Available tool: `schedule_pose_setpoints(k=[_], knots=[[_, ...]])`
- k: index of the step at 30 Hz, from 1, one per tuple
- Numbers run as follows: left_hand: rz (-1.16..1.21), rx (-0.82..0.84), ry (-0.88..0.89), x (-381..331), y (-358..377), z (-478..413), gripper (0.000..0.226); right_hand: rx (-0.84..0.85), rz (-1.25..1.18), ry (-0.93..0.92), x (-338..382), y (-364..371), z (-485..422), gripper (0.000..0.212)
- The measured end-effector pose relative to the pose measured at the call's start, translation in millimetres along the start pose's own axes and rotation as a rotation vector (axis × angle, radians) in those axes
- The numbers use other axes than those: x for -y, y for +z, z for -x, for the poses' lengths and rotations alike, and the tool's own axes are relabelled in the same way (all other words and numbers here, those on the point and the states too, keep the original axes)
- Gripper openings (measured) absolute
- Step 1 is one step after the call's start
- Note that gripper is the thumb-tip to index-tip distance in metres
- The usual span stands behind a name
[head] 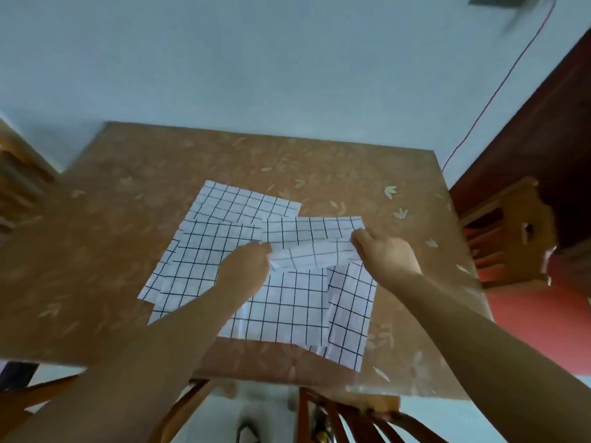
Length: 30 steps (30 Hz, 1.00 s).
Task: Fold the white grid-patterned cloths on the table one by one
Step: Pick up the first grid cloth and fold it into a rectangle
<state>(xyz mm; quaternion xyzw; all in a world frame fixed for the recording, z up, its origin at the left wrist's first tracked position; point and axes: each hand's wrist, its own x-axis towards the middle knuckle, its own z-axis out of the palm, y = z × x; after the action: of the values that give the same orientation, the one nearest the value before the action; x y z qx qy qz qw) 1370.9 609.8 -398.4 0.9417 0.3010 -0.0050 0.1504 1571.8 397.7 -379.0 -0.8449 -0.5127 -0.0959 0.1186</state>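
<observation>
Over the middle of the brown table (112, 251), left hand (246, 266) and right hand (383, 254) each pinch one end of a grid cloth (307, 255), held just above the loose pile of cloths (287, 308). Looks thin, light, limp; creases between the grips. Probably best held at corners and kept taut, or the fold skews.
</observation>
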Motion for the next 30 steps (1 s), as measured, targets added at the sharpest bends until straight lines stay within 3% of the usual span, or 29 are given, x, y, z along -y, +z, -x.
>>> schedule_pose_setpoints(k=[7, 13, 15, 18, 23, 29, 30], knots=[[0.215, -0.157, 0.177, 2.5, -89.3, 6.9, 0.015, 0.051, 0.033, 0.043, 28.4, -74.0, -4.8, 0.011], [0.272, -0.236, 0.306, -12.4, -142.0, 28.7, 0.01, 0.217, -0.03, 0.011, 107.2, -119.0, -37.7, 0.067], [0.308, -0.263, 0.317, -13.5, -154.8, 36.0, 0.017, 0.224, -0.09, 0.01, 132.0, -126.3, -45.6, 0.058], [0.488, -0.263, 0.315, -9.1, -168.6, 45.3, 0.034, 0.211, -0.148, 0.031, 156.5, -130.9, -55.7, 0.026], [0.72, -0.268, 0.286, 10.3, -191.9, 59.1, 0.037, 0.093, -0.4, -0.006, 178.6, -152.7, -68.1, 0.022], [0.615, -0.19, 0.227, 46.4, -206.6, 69.4, 0.004, 0.069, -0.451, 0.019, 182.8, -182.5, -84.8, 0.036], [0.597, -0.183, 0.205, 50.6, -207.1, 69.7, 0.015, 0.079, -0.45, 0.035, 182.0, -186.3, -86.9, 0.037]])
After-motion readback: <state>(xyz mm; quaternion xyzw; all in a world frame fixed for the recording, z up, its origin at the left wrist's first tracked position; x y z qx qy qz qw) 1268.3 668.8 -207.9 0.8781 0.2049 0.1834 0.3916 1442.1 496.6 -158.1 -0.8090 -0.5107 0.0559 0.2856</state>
